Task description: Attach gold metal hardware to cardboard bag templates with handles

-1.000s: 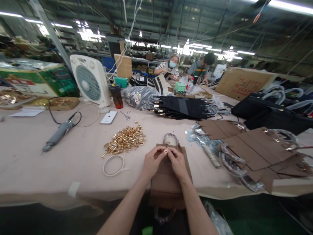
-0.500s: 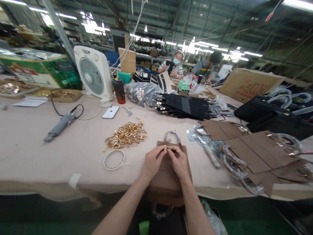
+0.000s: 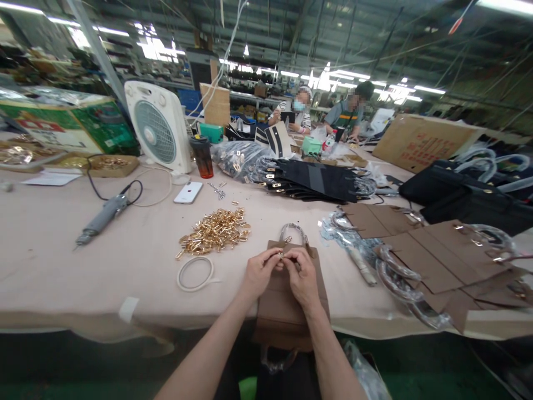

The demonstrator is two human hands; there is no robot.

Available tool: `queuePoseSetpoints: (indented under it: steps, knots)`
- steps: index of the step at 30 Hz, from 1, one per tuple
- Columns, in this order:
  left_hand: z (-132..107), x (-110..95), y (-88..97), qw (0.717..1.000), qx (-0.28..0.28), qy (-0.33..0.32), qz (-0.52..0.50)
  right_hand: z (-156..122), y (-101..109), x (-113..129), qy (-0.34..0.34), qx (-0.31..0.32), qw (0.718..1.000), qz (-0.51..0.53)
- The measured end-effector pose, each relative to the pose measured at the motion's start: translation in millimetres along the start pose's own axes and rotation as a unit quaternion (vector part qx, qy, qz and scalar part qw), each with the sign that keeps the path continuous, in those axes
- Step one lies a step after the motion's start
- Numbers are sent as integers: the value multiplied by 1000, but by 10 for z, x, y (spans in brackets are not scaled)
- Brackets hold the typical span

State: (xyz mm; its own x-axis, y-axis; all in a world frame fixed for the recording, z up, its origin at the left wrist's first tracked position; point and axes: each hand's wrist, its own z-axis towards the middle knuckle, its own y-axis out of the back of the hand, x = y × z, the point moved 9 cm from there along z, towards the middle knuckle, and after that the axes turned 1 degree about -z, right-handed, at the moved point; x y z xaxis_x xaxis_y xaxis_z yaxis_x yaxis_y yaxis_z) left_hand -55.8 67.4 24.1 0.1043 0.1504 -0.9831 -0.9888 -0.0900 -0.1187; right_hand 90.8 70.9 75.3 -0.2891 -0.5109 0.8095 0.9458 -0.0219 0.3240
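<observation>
Far left on the surface [image 3: 137,266], the electric screwdriver [image 3: 103,219] lay with its tip towards you; rightward came the phone [image 3: 189,192], the roll of tape [image 3: 192,289] and, just beyond the roll, the heap of gold fittings [image 3: 214,230].

Your left hand [image 3: 258,273] was next, its grip closed, thumb and finger pinching a small gold piece [image 3: 281,255]. That piece sat directly over the upper part of the brown bag [image 3: 287,300], just short of the handle [image 3: 292,227]. Long axis of bag: pointing away from you, near end past the surface's edge. Axis of piece: too small to tell. Your right hand [image 3: 302,276] met it from the other side, grip likewise closed on it; neither hand was clearly nearer. The heap lay on your left hand's side.

Right: brown panels [image 3: 441,253], well apart from your right hand.
</observation>
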Motion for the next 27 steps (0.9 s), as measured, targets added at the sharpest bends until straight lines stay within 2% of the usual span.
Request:
queuePoseSetpoints:
  steps: [3,6,10,14,18,21,25,27]
  knots:
    - [0,-12,18,1000,-3,-1,15,-14,0,14,7,-6,1000,2]
    - [-9,-52,12,1000,1,-8,17,-6,29,-92,-36,-18,998,54]
    - [-28,-116,-24,999,12,-28,18,24,10,-178,-68,2,992,102]
    - [-60,-236,-70,993,22,-80,79,30,23,-178,-73,3,993,95]
    - [-110,-375,-154,976,38,-147,158,7,29,-257,-116,7,988,102]
    - [-124,-415,-184,971,38,-166,170,-11,-4,-351,-150,20,975,164]
    - [-111,-403,-179,973,31,-168,157,-59,-79,-521,-210,16,937,279]
    - [-104,-403,-171,971,26,-177,157,-81,-155,-566,-229,37,925,301]
